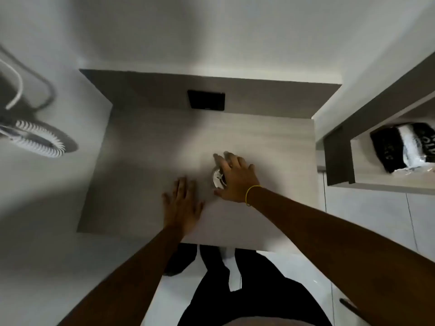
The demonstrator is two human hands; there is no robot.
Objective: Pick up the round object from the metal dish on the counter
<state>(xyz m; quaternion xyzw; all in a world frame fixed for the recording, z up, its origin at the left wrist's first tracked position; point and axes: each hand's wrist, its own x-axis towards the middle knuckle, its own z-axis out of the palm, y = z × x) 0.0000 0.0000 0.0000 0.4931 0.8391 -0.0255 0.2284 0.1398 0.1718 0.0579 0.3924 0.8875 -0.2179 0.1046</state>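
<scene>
My right hand [235,177] lies over a small shiny round object [217,177] on the pale wood-grain counter [146,147], fingers spread above it; whether they grip it I cannot tell. My left hand [182,203] rests flat, fingers straight, just beside. A black panel [206,100] sits on the back ledge.

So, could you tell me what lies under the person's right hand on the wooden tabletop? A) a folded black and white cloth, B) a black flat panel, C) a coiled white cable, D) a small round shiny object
D: the right hand is spread over a small round shiny object on the tabletop, fingers over it and thumb beside it, while the left hand lies flat on the surface just to its left.
</scene>
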